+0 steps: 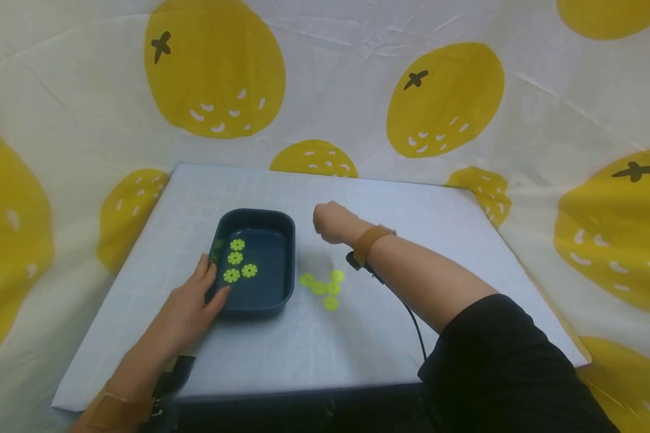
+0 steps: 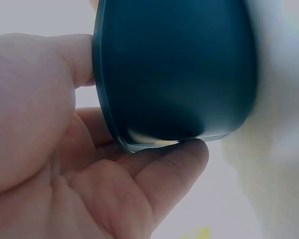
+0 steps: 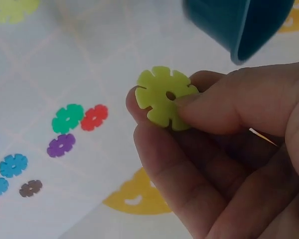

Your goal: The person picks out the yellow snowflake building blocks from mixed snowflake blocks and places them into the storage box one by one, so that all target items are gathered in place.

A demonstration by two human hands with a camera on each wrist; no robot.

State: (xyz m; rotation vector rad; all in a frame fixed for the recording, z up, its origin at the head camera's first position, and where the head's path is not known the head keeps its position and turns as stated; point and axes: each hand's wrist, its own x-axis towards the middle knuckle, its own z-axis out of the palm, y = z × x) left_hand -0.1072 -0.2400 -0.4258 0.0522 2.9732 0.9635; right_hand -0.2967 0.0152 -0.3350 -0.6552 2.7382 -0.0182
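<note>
In the head view a dark teal tray (image 1: 276, 294) stands on the white table, with several yellow-green flower-shaped discs (image 1: 235, 258) on its left side. My left hand (image 1: 192, 304) holds the tray at its left wall. In the left wrist view, the thumb and fingers of that hand grip the tray's edge (image 2: 174, 74) from two sides. Right of the tray my right hand (image 1: 336, 222) is raised above the table. The right wrist view shows it pinching one notched yellow-green disc (image 3: 162, 92) between thumb and fingers; from the head camera this disc is hidden.
Several yellow-green discs (image 1: 331, 303) lie loosely grouped on the table (image 1: 390, 361) right of the tray. Green (image 3: 68, 118), red (image 3: 94, 117), purple (image 3: 61, 145) and other coloured discs lie on the surface in the right wrist view. A cable (image 1: 414, 325) hangs along the right forearm.
</note>
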